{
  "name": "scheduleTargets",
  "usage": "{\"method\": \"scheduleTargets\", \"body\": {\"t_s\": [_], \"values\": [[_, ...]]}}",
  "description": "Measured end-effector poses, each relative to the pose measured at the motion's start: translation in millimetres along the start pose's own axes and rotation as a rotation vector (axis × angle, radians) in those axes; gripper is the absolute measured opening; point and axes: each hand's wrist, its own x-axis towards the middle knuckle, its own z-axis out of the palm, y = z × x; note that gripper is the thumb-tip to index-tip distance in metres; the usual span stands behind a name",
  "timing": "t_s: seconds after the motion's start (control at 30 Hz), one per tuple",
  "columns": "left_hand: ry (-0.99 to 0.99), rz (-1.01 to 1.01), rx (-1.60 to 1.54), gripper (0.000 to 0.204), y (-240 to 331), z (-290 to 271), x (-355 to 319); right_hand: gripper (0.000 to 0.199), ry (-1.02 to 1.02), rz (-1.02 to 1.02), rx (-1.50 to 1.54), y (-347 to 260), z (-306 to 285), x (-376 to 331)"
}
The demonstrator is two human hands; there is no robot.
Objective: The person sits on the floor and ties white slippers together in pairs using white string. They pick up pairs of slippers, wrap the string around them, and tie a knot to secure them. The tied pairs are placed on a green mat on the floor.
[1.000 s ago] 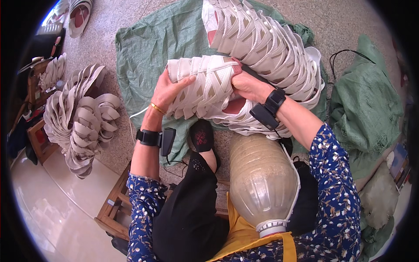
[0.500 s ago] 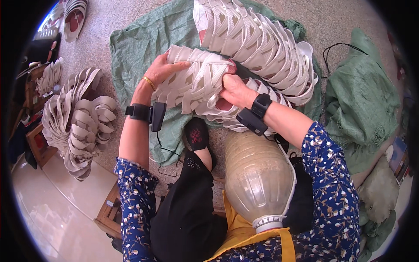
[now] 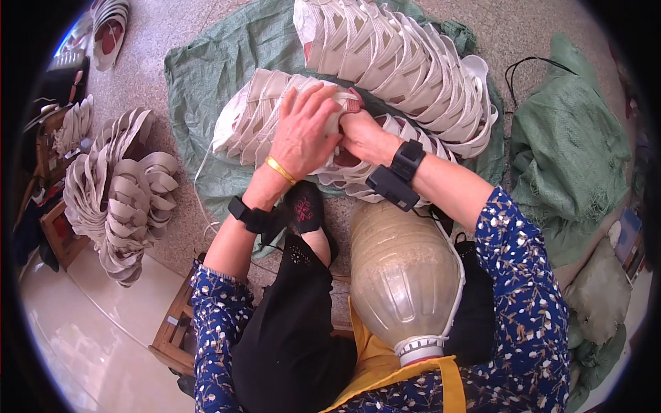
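A nested stack of white shoe uppers, with cut-out openings and some red lining, lies in front of me on a green woven sack. My left hand rests over this stack, its fingers stretched out and slightly apart on the uppers. Close beside it, my right hand is closed at the red-lined end of the same stack; its fingertips are hidden. A longer curved row of nested shoe uppers lies just beyond. More uppers lie under and beside my right hand.
A large clear plastic bottle, cap toward me, lies over my lap. To the left are bundled beige shoe pieces and a wooden stool. Another green sack lies at the right. A white cord trails from the stack.
My left hand has moved from the stack's far left end to the right, onto its top beside my right hand. The stack's white left end now shows. My right hand keeps its grip.
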Motion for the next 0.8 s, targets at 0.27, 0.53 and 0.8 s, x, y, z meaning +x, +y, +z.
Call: {"method": "scheduleTargets", "body": {"t_s": [0.27, 0.53, 0.8], "values": [[0.095, -0.037, -0.066, 0.045, -3, 7, 7, 0.017, -0.128, 0.029, -0.661, -44, -19, -9], [0.130, -0.007, 0.041, 0.047, 13, 22, 5, 0.014, -0.164, -0.429, -1.224, -64, -45, -51], [0.085, 0.089, -0.210, 0.035, 42, 19, 14, 0.023, -0.095, -0.262, -0.719, -67, -75, -81]]}}
